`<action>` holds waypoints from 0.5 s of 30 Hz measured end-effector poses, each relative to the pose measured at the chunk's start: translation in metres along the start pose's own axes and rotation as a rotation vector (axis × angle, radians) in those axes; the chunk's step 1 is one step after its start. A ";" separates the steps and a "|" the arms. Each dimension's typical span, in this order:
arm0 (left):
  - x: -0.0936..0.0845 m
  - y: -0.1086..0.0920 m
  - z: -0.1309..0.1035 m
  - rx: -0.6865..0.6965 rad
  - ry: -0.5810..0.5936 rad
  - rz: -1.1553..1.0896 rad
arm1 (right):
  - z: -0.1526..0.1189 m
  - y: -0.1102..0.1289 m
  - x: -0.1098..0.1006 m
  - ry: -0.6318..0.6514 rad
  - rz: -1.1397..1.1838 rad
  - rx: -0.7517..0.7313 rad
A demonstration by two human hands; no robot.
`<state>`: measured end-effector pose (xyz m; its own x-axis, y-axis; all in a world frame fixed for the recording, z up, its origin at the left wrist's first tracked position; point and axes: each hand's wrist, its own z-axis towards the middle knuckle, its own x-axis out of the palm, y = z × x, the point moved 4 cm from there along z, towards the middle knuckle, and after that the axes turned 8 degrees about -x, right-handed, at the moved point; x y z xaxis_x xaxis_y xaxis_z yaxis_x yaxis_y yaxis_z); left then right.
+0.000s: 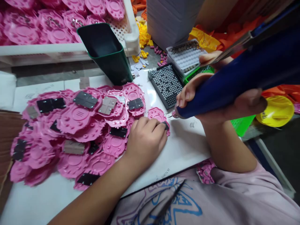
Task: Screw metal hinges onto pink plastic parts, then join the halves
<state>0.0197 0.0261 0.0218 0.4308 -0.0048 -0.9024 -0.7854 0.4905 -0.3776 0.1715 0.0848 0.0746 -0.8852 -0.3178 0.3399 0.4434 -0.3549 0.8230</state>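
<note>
My left hand [146,140] presses down on a pink plastic shell [156,114] on the white table sheet, its fingers closed over the near side. A dark cover plate [166,125] peeks out beside the fingertips. My right hand [225,106] is wrapped round a large blue electric screwdriver [217,89], held slanted. Its thin bit points at the right side of that shell; whether it touches a screw, I cannot tell. Left of my hands lies a heap of similar pink shells [77,117], many with black or grey cover plates on them.
Behind the heap, a dark green open container [106,56] leans. A black screw tray [166,84] stands near the screwdriver tip, with clear trays [185,56] behind it. A white crate [131,37] of pink parts fills the back left. A yellow part [275,111] lies far right.
</note>
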 end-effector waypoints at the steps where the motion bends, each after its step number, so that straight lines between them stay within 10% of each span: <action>1: 0.000 0.000 0.000 -0.005 0.001 0.000 | 0.000 -0.001 0.000 -0.009 -0.003 -0.008; 15: 0.000 -0.002 -0.003 -0.031 -0.099 -0.046 | 0.000 0.005 -0.007 -0.009 -0.013 -0.033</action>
<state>0.0194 0.0224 0.0221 0.5075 0.0602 -0.8596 -0.7763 0.4648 -0.4258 0.1798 0.0852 0.0762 -0.8921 -0.3050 0.3333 0.4360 -0.3883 0.8119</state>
